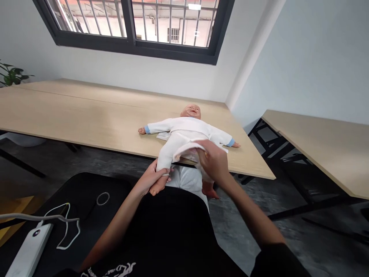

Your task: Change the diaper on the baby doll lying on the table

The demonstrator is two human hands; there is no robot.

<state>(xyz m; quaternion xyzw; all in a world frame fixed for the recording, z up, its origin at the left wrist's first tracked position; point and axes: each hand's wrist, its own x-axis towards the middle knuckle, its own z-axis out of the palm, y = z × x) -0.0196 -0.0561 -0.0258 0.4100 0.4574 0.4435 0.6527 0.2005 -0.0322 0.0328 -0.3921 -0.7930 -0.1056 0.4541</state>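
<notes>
A baby doll [190, 126] in a white top with blue cuffs and white trousers [184, 139] lies on its back. Its arms are spread, and its legs hang past the table's front edge. My left hand [152, 175] is wrapped round the lower trouser leg at the doll's ankle, just above its bare foot [158, 186]. Over the doll's other leg, my right hand [212, 159] is closed on a curved, lifted edge of the white trousers. That hand hides much of this leg; the second bare foot [210, 191] shows below.
The doll is near the right end of a long wooden table [95, 119] under a barred window [173, 23]. A second table [319, 142] stands to the right. At lower left, a white power bank [30, 250] with a cable [67, 221] lies on a black chair [86, 204].
</notes>
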